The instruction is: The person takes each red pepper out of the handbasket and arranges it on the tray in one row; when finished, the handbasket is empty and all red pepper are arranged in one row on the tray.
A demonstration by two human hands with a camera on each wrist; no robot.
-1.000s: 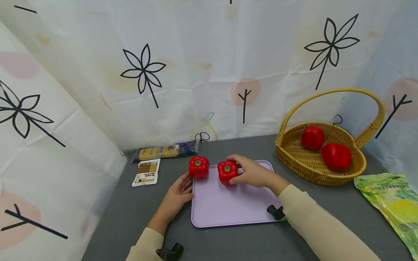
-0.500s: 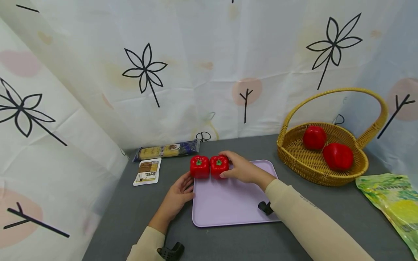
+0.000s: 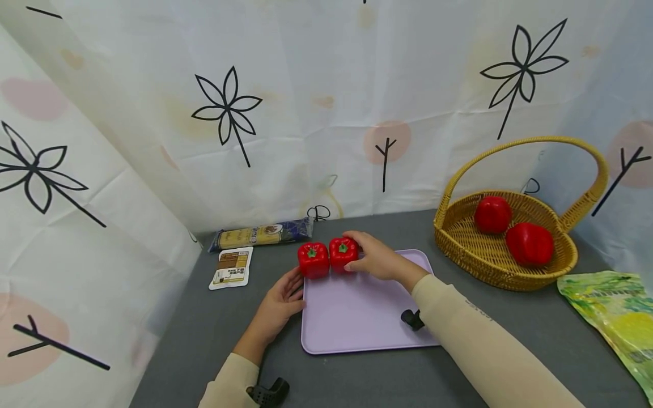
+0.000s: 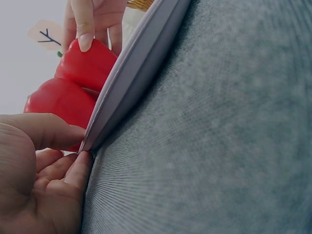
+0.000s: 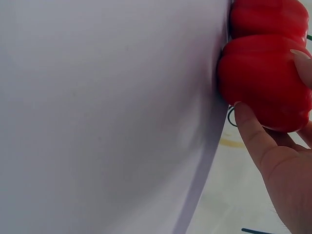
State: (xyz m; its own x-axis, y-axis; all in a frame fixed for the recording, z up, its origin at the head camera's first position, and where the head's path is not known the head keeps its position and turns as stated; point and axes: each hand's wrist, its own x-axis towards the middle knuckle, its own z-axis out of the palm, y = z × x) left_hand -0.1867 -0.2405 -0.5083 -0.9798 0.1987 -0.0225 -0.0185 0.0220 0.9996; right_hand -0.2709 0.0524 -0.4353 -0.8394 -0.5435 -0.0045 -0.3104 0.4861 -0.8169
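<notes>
A lilac tray (image 3: 367, 314) lies on the grey table, with two red bell peppers side by side at its far left corner. My right hand (image 3: 374, 258) holds the right pepper (image 3: 344, 253), thumb on the near side and fingers behind. In the right wrist view this pepper (image 5: 265, 80) sits against the other one. The left pepper (image 3: 313, 260) stands right at the corner, free of either hand. At the tray's left edge, my left hand (image 3: 275, 303) pinches the rim (image 4: 129, 73), thumb above and fingers below, as the left wrist view shows.
A wicker basket (image 3: 471, 269) with two red peppers (image 3: 512, 235) stands at the back right. A green and yellow bag (image 3: 617, 323) lies at the right. Behind the left hand lie a long yellow-blue packet (image 3: 260, 234) and a white-brown pouch (image 3: 231, 268).
My right hand has brought its pepper left across the tray, up beside the other pepper, and then slightly toward the back. My left hand has stayed at the tray's edge.
</notes>
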